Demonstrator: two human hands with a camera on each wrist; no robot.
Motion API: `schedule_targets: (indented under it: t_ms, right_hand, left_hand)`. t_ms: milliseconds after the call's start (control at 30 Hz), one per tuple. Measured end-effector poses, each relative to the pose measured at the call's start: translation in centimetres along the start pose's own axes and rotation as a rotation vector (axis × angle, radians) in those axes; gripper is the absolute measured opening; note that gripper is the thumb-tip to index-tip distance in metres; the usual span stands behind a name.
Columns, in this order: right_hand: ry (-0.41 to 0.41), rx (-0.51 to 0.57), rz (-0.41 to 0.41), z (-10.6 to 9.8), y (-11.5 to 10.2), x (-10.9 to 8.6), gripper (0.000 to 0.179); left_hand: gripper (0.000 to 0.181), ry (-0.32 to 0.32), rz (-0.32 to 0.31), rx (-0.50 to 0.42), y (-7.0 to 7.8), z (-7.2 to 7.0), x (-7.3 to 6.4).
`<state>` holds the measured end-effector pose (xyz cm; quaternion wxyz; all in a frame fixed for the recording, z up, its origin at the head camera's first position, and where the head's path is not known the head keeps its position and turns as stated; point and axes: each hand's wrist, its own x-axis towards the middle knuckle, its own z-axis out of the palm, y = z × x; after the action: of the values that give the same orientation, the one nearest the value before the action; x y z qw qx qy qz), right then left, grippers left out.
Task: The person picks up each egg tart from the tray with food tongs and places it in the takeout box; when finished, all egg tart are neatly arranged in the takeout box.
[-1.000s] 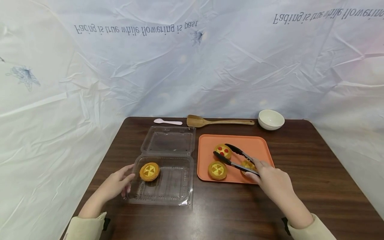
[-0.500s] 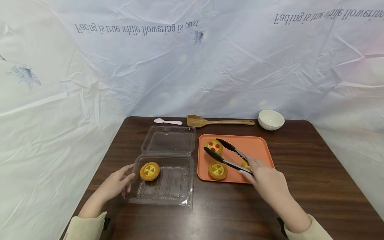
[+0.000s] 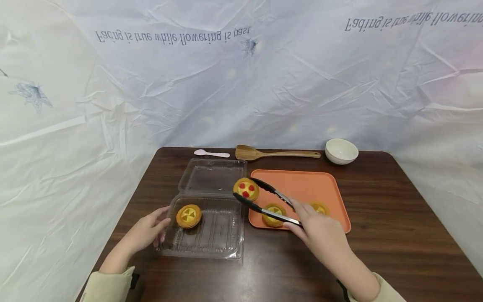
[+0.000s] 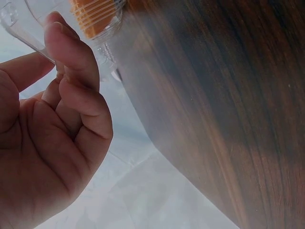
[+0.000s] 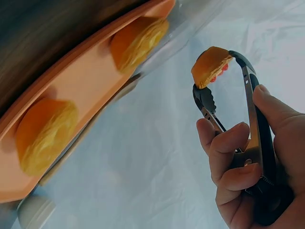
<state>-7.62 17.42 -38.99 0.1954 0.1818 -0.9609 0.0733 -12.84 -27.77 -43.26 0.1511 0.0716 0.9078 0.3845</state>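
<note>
My right hand [image 3: 320, 226] grips black-tipped metal tongs [image 5: 250, 112]. Between the tong tips is an egg tart with red dots on top [image 3: 246, 189], lifted clear of the table in the right wrist view. It hangs over the gap between the orange tray [image 3: 302, 180] and the clear plastic clamshell box [image 3: 222, 251]. At the box's left edge, my left hand [image 3: 145, 233] pinches the rim between thumb and fingers, seen close up in the left wrist view. One tart with yellow wedges [image 3: 188, 216] sits inside the box's left side. Its lid [image 3: 213, 176] lies folded back.
Two more tarts stay on the tray: one front left [image 3: 274, 222], one front right [image 3: 320, 208] partly behind my right hand. Along the table's back edge are a pink spoon [image 3: 211, 154], a wooden spatula [image 3: 277, 154] and a white bowl [image 3: 341, 151].
The tongs have carried the red-dotted tart up off the tray and leftward, to the box's right edge. My left hand and the box have kept their places.
</note>
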Motion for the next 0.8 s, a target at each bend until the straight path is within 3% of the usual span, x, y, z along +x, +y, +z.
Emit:
schedule_targets:
  t_ms: [300,800]
  right_hand:
    - [0.085,-0.014,-0.198,1.6,-2.0,0.6,0.067]
    - [0.082,-0.032,-0.269,3.9,-3.8,1.2,0.064]
  left_hand:
    - [0.049,-0.002,-0.007,-0.002,0.1,0.0,0.0]
    - [0.049,0.002,-0.004,0.005,-0.1,0.1,0.1]
